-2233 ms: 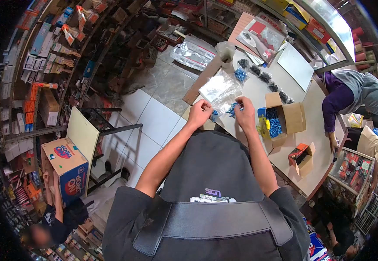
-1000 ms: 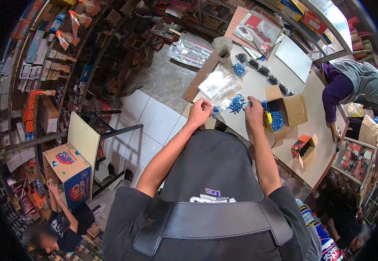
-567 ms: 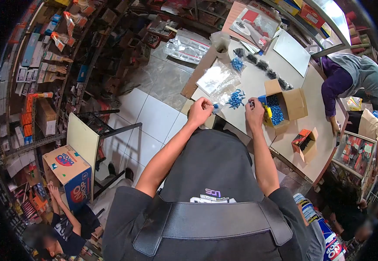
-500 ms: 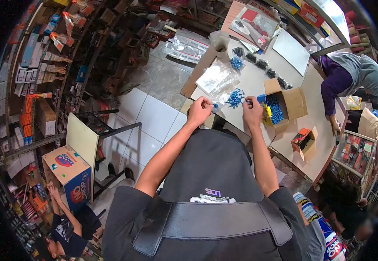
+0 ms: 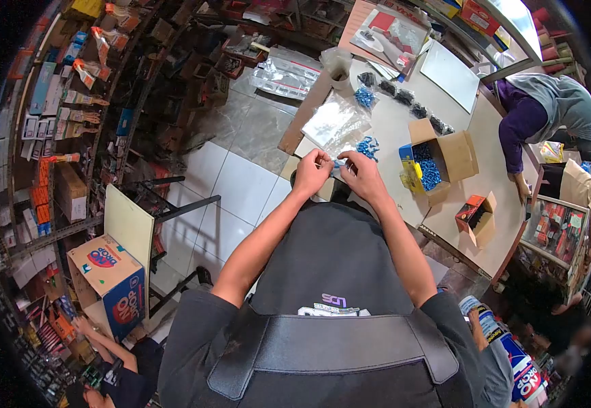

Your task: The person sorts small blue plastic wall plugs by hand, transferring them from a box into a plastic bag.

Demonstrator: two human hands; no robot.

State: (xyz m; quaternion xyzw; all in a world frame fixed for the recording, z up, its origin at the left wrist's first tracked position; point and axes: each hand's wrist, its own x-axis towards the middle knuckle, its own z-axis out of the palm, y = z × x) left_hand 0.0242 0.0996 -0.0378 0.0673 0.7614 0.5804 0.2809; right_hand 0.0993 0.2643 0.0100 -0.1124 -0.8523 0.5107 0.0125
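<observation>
At the table's near left edge, my left hand (image 5: 312,175) pinches a small clear plastic bag, mostly hidden by the fingers. Close beside it, my right hand (image 5: 362,177) has its fingertips pressed together at the bag. A bit of blue shows between the hands, but what the right fingers hold is too small to tell. Just beyond the right hand lies a loose pile of small blue pieces (image 5: 368,147), resembling wall plugs. Clear plastic bags (image 5: 338,122) lie flat behind the hands. An open carton (image 5: 460,158) full of the same blue pieces stands to the right.
A filled blue bag (image 5: 364,96) and several bags of dark pieces (image 5: 404,97) lie farther back on the table (image 5: 394,194). A smaller open box (image 5: 476,217) stands at right. One person in purple sleeves (image 5: 525,126) leans on the table; another reaches toward a large carton (image 5: 115,285) at lower left.
My right hand has moved left from beside the blue pile to the bag at my left hand. The pile looks smaller, partly covered by the hand. The person at lower left has shifted.
</observation>
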